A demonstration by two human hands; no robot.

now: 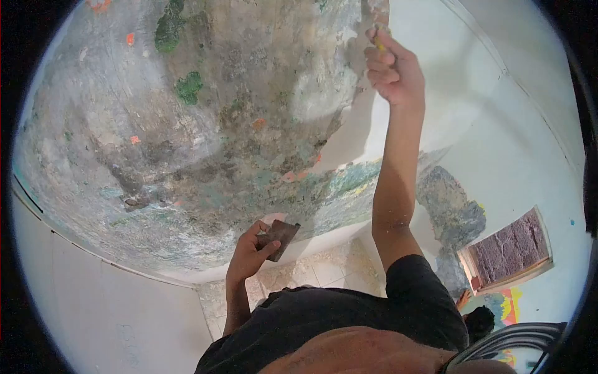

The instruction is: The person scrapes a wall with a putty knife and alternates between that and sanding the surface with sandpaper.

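My right hand [397, 71] is raised high against the wall, its fingers closed round a yellow-handled putty knife [381, 43]. The far end of that tool overlaps the border between the white coat and the bare, mottled wall [249, 93]. Lower down, my left hand [252, 249] grips a flat, brown rectangular plate [283, 240] between thumb and fingers. This plate is tilted in front of the wall's lower part, and its near side is partly hidden by my fingers.
White coating [349, 134] borders the mottled wall on the right. A small framed opening [507, 249] is in the right wall, beside a grey patch [448, 209]. Another person's dark-haired head [479, 322] shows at lower right, near coiled cables [517, 340]. Floor tiles [330, 271] lie below.
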